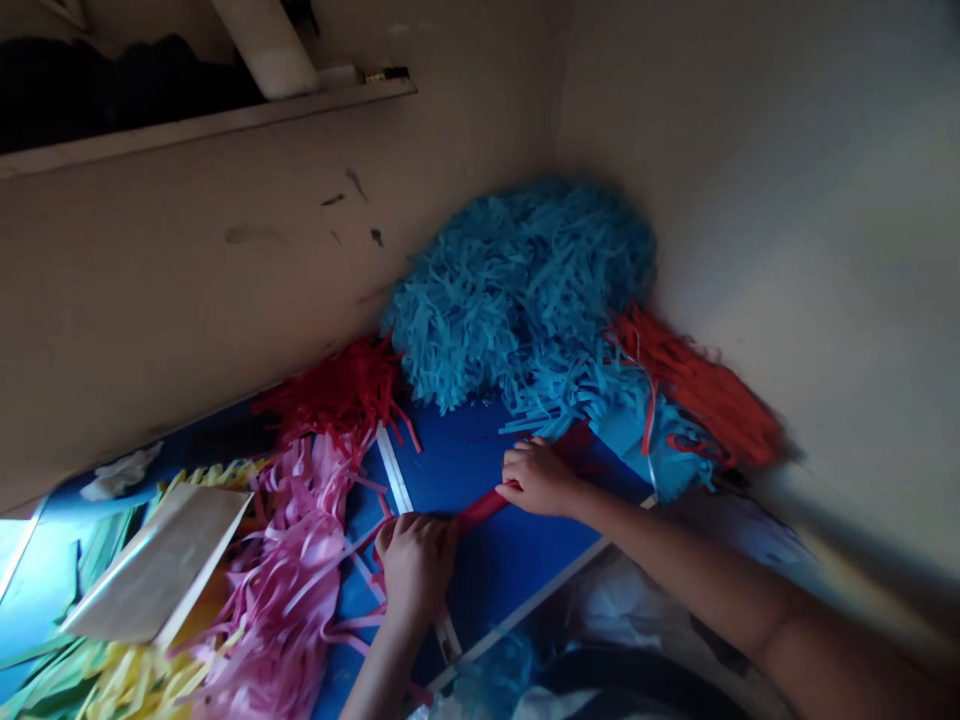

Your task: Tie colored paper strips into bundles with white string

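Note:
A narrow red strip (480,510), looking like folded or rolled tissue paper, lies slantwise across the blue table (525,580). My left hand (416,560) is closed over its lower left end, fingers curled down. Further up, my right hand (538,478) grips the same strip, with thumb and fingers pressed together. Beyond the right hand the strip widens into a darker red part (574,443). Pink fringed paper (281,590) lies just left of my left hand. What is under the left fingers is hidden.
A large heap of blue fringed paper (525,290) fills the corner against the walls. Red fringe (337,390) lies left of it, orange-red fringe (697,385) right. A beige booklet-like object (161,560) rests over yellow and green strips (135,680). A shelf (202,120) juts out above.

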`<state>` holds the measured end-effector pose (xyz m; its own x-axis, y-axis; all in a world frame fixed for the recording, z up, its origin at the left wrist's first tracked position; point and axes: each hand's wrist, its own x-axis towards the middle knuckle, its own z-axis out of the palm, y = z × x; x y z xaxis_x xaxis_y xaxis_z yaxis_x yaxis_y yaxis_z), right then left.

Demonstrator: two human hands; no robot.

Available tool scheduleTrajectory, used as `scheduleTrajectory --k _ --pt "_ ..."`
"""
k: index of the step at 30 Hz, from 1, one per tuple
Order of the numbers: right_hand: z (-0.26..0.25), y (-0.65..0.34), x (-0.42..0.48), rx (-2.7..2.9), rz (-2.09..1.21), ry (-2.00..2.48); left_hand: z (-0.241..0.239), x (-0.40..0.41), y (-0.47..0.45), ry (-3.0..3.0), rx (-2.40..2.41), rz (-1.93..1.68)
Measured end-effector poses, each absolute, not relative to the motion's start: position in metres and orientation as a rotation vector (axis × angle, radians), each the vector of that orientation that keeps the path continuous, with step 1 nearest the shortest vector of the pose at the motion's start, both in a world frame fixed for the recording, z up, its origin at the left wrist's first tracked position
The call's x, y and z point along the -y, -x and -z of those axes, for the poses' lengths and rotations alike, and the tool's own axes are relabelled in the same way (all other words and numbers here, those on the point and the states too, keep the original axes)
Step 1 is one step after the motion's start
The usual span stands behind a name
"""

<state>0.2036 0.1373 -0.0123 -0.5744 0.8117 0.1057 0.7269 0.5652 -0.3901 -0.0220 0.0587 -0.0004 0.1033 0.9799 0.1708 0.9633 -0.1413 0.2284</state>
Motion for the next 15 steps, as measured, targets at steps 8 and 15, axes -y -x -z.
scheduleTrajectory --k 8,15 --pt "0.011 -0.200 -0.141 2.538 -0.410 1.342 -0.001 -0.060 0.018 -2.286 -2.103 -0.343" --pt "-0.011 -0.202 -0.127 2.581 -0.202 1.105 -0.014 -0.056 0.018 -2.657 -1.870 -0.309"
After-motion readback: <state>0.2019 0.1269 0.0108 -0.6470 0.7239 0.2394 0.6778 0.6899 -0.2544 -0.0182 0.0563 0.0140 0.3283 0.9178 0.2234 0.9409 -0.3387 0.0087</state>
